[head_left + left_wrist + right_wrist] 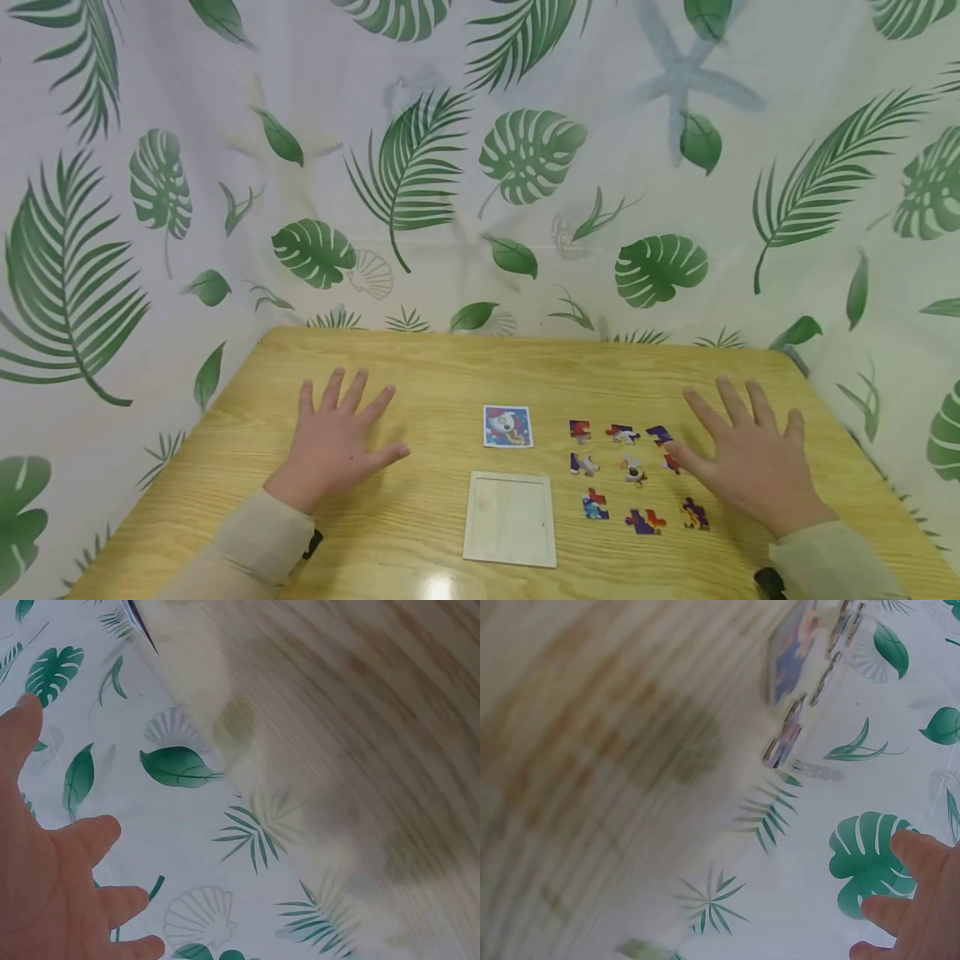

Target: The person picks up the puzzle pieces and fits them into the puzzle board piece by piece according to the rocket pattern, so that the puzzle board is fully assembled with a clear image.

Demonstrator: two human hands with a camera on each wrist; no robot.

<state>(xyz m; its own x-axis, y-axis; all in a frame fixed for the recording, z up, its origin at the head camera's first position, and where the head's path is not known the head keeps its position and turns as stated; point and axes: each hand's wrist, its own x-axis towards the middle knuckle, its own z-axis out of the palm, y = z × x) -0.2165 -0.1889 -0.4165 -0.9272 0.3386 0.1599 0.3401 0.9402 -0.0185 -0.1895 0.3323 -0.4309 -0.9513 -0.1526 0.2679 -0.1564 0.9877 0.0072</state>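
My left hand (337, 446) is held palm down over the left part of the table, its fingers spread and nothing in it. In the left wrist view the left hand (52, 885) shows extended fingers. On the other side, my right hand (753, 462) is likewise spread and holds nothing. Its thumb overlaps a red and purple puzzle piece (670, 463), partly hiding it; contact is unclear. Several loose jigsaw pieces (596, 504) lie in rough rows left of that hand. Between the hands sit a pale square puzzle tray (510, 517) and a small picture card (507, 427) with a white cartoon figure.
The wooden table (420, 358) has a rounded far edge. Behind it and along the sides hangs a white curtain (435, 308) printed with green leaves. In the right wrist view, puzzle pieces (784, 742) appear at a steep slant.
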